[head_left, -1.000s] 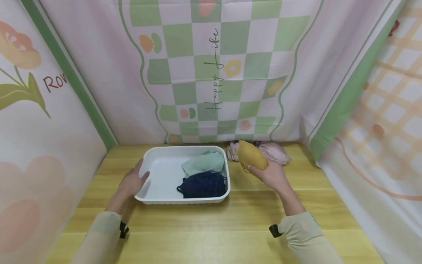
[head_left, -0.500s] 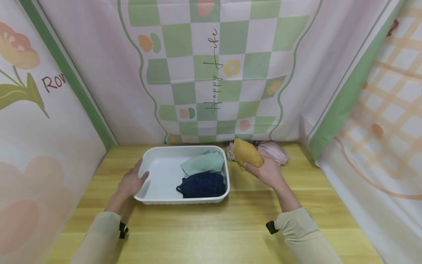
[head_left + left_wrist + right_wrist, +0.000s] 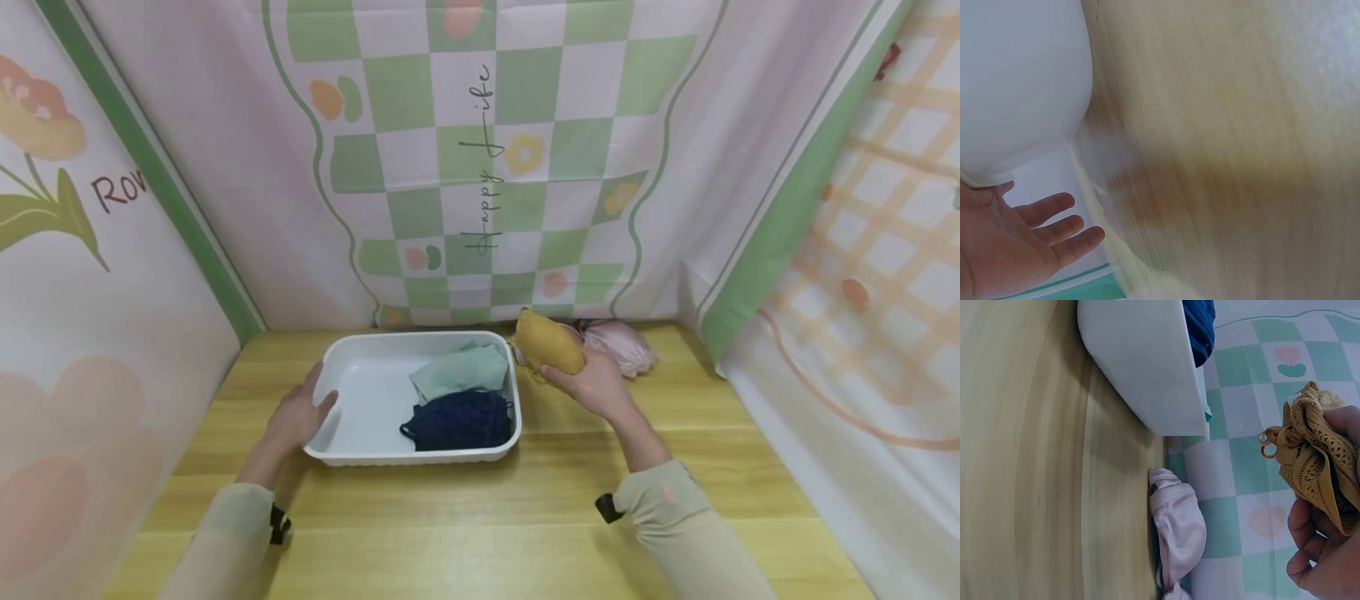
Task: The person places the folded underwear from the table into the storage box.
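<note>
and right of centre in the head view, the mustard garment (image 3: 550,342) is held up by the right hand (image 3: 603,390), gripped between thumb and bent fingers, its left end right by the tray's corner. in the right wrist view its patterned edging and small loops are shown at the right of the frame, the thumb pressed on top, the fingers curled below. partly hidden behind it, the pink fabric (image 3: 619,345) is seen lying at the back of the wooden table (image 3: 450,533). over at left of centre, the left rim of the white tray (image 3: 360,408) is touched by the left hand (image 3: 296,414), thumb laid over the edge; three fingers are seen spread loosely in the left wrist view, wrapped around nothing. inside the tray's right half, the mint garment (image 3: 461,369) is set above the navy garment (image 3: 461,422).
</note>
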The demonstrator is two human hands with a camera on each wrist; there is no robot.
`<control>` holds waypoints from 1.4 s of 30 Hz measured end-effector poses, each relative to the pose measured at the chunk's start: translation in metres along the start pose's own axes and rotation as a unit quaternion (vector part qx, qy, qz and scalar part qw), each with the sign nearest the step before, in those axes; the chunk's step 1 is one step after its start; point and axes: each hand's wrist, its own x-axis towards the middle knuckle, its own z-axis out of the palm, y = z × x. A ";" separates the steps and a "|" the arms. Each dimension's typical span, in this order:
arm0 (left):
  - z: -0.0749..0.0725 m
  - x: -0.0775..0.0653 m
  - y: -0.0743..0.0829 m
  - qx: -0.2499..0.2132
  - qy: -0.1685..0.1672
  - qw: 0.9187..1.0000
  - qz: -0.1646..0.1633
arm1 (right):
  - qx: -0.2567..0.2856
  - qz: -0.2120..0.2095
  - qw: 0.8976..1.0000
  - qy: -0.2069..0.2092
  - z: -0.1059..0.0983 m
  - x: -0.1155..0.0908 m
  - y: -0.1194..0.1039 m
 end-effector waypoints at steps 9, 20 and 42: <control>0.001 0.001 -0.002 0.000 0.000 1.000 0.006 | 0.011 0.002 1.000 0.006 0.008 0.007 -0.004; 0.000 0.001 -0.002 -0.001 0.000 1.000 0.002 | 0.018 -0.021 1.000 -0.009 0.016 0.022 -0.014; 0.001 0.003 -0.003 -0.006 -0.005 1.000 -0.009 | -0.021 -0.043 0.998 -0.050 0.032 0.041 -0.032</control>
